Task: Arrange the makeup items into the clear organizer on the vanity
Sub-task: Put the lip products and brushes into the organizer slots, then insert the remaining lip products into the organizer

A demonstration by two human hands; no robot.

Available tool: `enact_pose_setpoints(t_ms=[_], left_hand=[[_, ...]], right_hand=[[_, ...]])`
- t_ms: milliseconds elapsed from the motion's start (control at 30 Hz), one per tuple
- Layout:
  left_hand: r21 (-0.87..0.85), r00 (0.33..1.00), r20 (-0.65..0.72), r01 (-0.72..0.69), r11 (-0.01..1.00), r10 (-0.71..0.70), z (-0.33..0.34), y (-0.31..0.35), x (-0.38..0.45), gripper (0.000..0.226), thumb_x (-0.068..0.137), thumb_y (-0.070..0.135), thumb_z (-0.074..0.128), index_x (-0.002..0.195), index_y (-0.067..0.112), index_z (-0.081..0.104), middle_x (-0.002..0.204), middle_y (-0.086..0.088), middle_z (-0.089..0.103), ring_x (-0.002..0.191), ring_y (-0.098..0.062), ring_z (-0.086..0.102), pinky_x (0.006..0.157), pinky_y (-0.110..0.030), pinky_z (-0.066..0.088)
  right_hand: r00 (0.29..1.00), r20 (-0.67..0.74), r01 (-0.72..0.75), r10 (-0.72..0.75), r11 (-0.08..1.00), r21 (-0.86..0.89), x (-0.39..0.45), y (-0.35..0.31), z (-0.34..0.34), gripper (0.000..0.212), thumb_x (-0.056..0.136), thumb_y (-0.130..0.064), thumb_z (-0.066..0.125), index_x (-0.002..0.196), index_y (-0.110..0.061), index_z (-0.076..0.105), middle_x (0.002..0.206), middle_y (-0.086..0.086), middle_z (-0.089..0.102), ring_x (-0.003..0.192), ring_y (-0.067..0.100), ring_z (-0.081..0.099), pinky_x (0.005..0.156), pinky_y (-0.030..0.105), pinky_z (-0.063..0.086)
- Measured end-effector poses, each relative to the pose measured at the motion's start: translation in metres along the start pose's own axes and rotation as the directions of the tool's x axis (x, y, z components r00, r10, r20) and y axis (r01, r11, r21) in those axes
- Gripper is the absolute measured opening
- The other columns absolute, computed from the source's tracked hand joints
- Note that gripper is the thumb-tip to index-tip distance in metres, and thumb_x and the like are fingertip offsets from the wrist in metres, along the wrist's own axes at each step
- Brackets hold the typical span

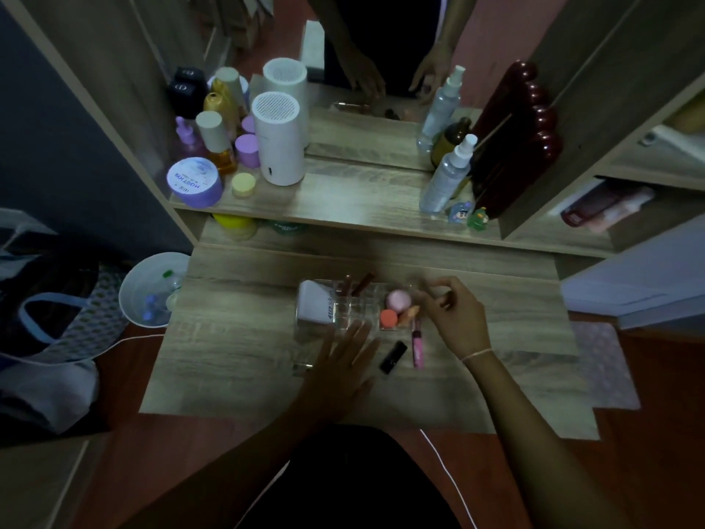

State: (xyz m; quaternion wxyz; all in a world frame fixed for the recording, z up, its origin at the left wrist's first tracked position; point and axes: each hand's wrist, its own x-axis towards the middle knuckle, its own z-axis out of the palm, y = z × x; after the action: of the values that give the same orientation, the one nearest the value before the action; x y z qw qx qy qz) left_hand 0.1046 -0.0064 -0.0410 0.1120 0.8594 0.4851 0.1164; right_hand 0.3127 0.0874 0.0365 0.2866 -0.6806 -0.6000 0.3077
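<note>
My right hand (452,313) pinches a small dark item at the clear organizer (353,307)'s right end | left hand (339,360) flat, fingers spread | black lipstick (393,357) and pink tube (417,343) lie on the table (236,357) just near of organizer, long axes near-far, between both hands.

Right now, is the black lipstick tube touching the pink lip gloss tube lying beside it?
Apart. The head view shows a strip of bare wood between the black lipstick tube and the pink lip gloss tube.
</note>
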Motion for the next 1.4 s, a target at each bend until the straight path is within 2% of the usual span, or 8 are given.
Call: enact_pose_setpoints(t_ms=[200,500,600,800,1033,1167,1333,1400], left_hand=[[-0.062,0.992,-0.005,-0.125,0.99,0.125,-0.005,0.032,0.017,0.048,0.089,0.027,0.048,0.132,0.006,0.047,0.14,-0.022,0.046,0.13,-0.042,0.039,0.106,-0.058,0.033],[-0.233,0.985,0.063,0.17,0.958,-0.16,0.009,0.07,0.043,0.047,0.079,-0.002,0.065,0.125,-0.005,0.054,0.128,-0.027,0.055,0.116,-0.04,0.054,0.095,-0.048,0.048],[-0.264,0.945,0.067,0.326,0.908,-0.32,0.023,0.073,0.06,0.044,0.088,0.002,0.057,0.131,0.003,0.049,0.128,-0.023,0.055,0.112,-0.038,0.054,0.093,-0.048,0.046],[-0.168,0.912,0.12,0.408,0.898,-0.392,0.041,0.071,0.07,0.049,0.093,0.01,0.051,0.14,0.007,0.038,0.119,-0.021,0.054,0.104,-0.036,0.052,0.083,-0.048,0.045],[-0.094,0.913,0.146,0.395,0.914,-0.38,0.043,0.068,0.069,0.044,0.089,0.011,0.054,0.133,0.009,0.048,0.123,-0.021,0.053,0.106,-0.036,0.05,0.084,-0.046,0.046],[-0.056,0.906,0.146,0.407,0.912,-0.396,0.044,0.068,0.066,0.046,0.091,0.014,0.051,0.137,0.012,0.043,0.125,-0.018,0.051,0.109,-0.034,0.048,0.086,-0.043,0.045],[-0.308,0.879,0.132,0.476,0.824,-0.458,0.03,0.069,0.064,0.033,0.093,0.011,0.049,0.125,0.012,0.052,0.119,-0.016,0.052,0.108,-0.026,0.048,0.087,-0.037,0.044],[-0.41,0.863,0.11,0.491,0.769,-0.493,0.02,0.068,0.057,0.029,0.094,0.013,0.048,0.123,0.013,0.054,0.12,-0.012,0.053,0.105,-0.016,0.049,0.086,-0.019,0.044]], right_hand=[[0.979,-0.019,-0.203,0.203,0.979,0.01,-0.029,0.056,-0.013,0.018,0.077,-0.021,0.075,0.092,-0.02,0.065,0.072,0.007,0.066,0.063,0.016,0.058,0.065,0.024,0.042],[0.951,0.102,-0.295,0.293,0.956,0.001,-0.053,0.093,0.005,0.021,0.078,-0.013,0.069,0.099,-0.015,0.065,0.083,0.009,0.069,0.078,0.023,0.065,0.079,0.035,0.052],[0.959,0.126,-0.255,0.255,0.967,-0.022,-0.042,0.092,0.013,0.027,0.076,-0.013,0.07,0.103,-0.013,0.063,0.088,0.011,0.068,0.085,0.027,0.065,0.079,0.034,0.049],[0.972,0.151,-0.177,0.178,0.984,-0.024,-0.023,0.077,0.034,0.03,0.086,-0.032,0.061,0.109,-0.013,0.057,0.104,0.016,0.065,0.094,0.032,0.061,0.077,0.038,0.049],[0.972,0.218,-0.052,0.084,0.987,-0.152,-0.023,0.086,0.039,0.055,0.084,-0.012,0.055,0.137,-0.012,0.042,0.112,0.023,0.051,0.092,0.038,0.057,0.074,0.036,0.045],[0.96,0.246,-0.094,0.137,0.98,-0.177,-0.028,0.09,0.033,0.051,0.08,-0.011,0.057,0.13,-0.014,0.047,0.105,0.019,0.05,0.083,0.029,0.054,0.07,0.026,0.037],[0.968,0.226,-0.094,0.112,0.992,-0.087,-0.035,0.085,0.02,0.047,0.073,-0.006,0.062,0.118,-0.015,0.053,0.093,0.013,0.059,0.081,0.031,0.059,0.066,0.03,0.042],[0.973,0.216,-0.079,0.085,0.996,-0.036,-0.041,0.08,0.013,0.048,0.074,-0.003,0.063,0.118,-0.015,0.053,0.092,0.015,0.068,0.08,0.032,0.065,0.069,0.038,0.053]])
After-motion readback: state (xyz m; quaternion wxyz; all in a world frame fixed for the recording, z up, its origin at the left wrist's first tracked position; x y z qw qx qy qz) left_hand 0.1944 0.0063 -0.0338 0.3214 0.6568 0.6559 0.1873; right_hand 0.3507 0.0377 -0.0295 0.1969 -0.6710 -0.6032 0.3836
